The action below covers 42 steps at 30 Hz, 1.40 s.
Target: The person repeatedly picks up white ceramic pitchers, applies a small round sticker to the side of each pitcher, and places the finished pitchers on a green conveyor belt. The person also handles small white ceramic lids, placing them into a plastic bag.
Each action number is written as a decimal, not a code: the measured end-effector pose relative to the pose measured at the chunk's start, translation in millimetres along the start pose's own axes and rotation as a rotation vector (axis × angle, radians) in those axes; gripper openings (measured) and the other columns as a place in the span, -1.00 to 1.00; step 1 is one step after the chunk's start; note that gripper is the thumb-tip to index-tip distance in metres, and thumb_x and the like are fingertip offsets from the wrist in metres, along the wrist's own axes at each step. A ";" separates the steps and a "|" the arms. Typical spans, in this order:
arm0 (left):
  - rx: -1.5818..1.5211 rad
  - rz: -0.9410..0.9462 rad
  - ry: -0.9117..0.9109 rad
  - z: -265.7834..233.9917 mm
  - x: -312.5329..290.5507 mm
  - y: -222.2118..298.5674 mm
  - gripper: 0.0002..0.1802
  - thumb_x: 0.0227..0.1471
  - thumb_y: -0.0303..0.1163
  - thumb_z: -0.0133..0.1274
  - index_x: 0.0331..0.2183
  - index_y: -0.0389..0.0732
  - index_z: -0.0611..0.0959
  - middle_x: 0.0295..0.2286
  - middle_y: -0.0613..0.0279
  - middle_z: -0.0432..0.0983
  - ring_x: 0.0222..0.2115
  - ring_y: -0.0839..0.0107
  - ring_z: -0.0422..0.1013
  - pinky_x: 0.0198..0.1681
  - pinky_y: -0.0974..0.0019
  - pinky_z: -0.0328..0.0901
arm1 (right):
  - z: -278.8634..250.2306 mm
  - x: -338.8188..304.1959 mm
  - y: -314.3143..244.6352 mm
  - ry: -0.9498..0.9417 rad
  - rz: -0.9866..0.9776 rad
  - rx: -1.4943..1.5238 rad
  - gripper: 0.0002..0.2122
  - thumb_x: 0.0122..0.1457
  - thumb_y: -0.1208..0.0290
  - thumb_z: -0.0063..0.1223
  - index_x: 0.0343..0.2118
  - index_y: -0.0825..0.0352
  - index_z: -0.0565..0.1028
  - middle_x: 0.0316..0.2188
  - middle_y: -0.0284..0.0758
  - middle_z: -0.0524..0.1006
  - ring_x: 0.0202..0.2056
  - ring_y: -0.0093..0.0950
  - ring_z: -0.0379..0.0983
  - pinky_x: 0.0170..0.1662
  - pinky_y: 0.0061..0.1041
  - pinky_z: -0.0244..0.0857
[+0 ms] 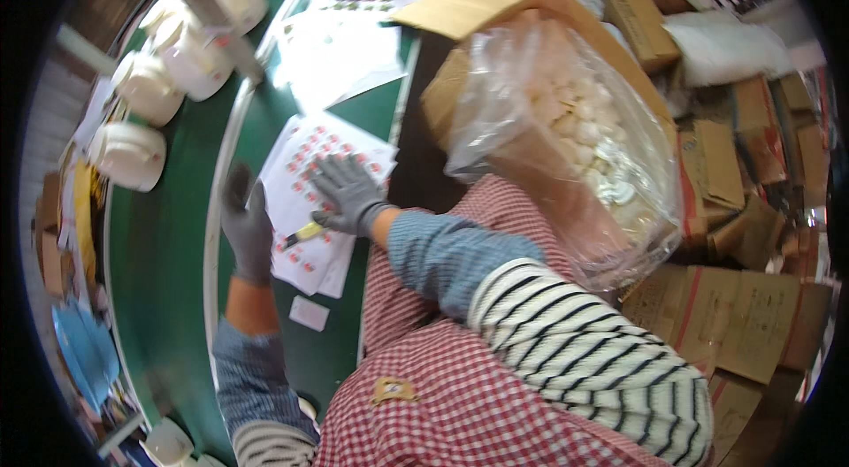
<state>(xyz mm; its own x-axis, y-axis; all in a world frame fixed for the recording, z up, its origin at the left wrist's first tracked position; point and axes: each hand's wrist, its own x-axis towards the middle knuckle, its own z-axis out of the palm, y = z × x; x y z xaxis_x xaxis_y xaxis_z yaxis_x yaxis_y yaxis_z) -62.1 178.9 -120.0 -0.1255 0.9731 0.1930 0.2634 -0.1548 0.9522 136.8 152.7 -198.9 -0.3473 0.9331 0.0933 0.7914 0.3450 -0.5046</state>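
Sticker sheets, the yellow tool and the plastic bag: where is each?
sticker sheets [305,168], head view, on the top sheet's upper part.
yellow tool [307,232], head view, on its yellow handle under the right hand [351,195].
plastic bag [566,126], head view, on its clear front.

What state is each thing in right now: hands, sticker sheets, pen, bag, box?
Left hand: gloved, resting flat at the sheets' edge.
Right hand: gloved, grip closed on yellow pen.
Sticker sheets: stacked, fanned out.
Plastic bag: open, full of white parts.
Cardboard box: flaps open.

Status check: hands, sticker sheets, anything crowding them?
Right hand flat on sticker sheets, yellow tool under it. Left hand at sheets' left edge. White pots line belt, apart from sheets.
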 end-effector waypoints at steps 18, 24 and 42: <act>1.339 -0.047 -0.157 13.8 -229.0 -60.0 -0.11 0.05 0.11 -0.01 0.31 -0.03 0.13 0.29 0.02 0.00 0.30 0.01 -0.07 0.30 -0.17 -0.22 | -251.8 -279.8 373.2 -0.340 0.801 -0.229 -0.25 -0.07 0.14 0.20 0.27 -0.06 0.22 0.31 -0.21 0.12 0.21 -0.16 0.24 0.17 -0.21 0.26; 1.373 0.015 -0.155 1.1 -226.7 -81.2 -0.09 0.03 0.13 -0.01 0.31 0.00 0.11 0.30 0.03 -0.01 0.30 -0.02 -0.08 0.29 -0.18 -0.20 | -211.2 -259.4 389.1 -0.633 0.906 -0.382 -0.11 -0.05 0.00 0.25 0.36 -0.17 0.01 0.43 -0.34 -0.29 0.34 0.00 -0.07 0.25 0.01 0.12; 1.352 -0.094 -0.194 10.7 -234.9 -66.2 -0.02 -0.10 0.09 0.05 0.30 -0.05 0.14 0.30 -0.03 -0.03 0.31 -0.03 -0.13 0.31 -0.19 -0.27 | -180.8 -254.5 422.1 -0.607 0.813 -0.357 -0.34 -0.06 0.13 0.22 0.16 0.13 0.29 0.15 -0.13 0.36 0.16 -0.12 0.29 0.17 -0.24 0.24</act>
<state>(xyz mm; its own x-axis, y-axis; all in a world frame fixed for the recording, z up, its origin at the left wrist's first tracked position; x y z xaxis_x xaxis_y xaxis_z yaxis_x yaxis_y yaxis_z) -39.8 -37.6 -230.9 -0.0898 0.9960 -0.0014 0.9954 0.0897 -0.0334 650.3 79.3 -280.4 0.2351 0.7239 -0.6486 0.9649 -0.2543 0.0659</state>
